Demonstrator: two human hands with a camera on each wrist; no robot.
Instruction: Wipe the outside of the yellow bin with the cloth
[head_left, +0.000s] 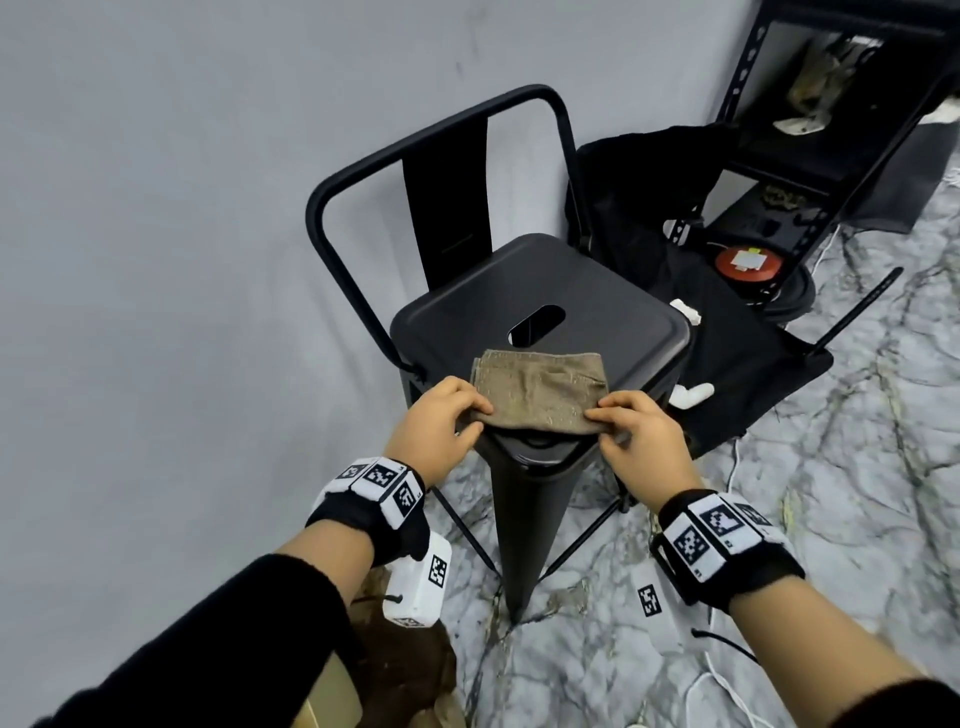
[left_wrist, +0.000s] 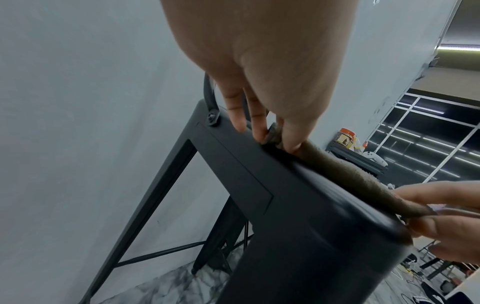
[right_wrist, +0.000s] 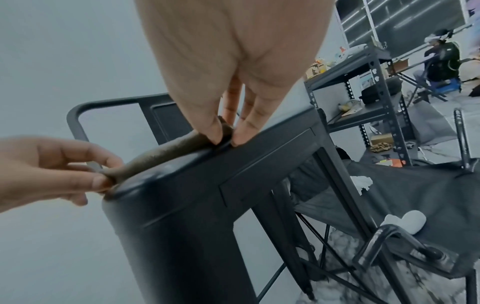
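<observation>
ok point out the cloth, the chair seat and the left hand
cloth (head_left: 540, 391), head view, middle of its top face
chair seat (head_left: 467, 312), head view, bare top left of the slot
left hand (head_left: 434, 423), head view, back of the hand

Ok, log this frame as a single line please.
stage: cloth pickup | left hand: pinches cloth near edge | right hand: pinches same edge | cloth: folded, on black chair seat | yellow bin: not clearly in view

Cloth (head_left: 540, 392): brown woven fabric, coarse nap, matt, stitched hem. Chair (head_left: 535, 306): black painted metal, smooth, satin sheen on the seat edge. Floor (head_left: 779, 545): marble-patterned grey and white, smooth, slightly glossy. Wall (head_left: 156, 208): plain grey, matt. Shelving rack (head_left: 831, 130): black perforated metal.
</observation>
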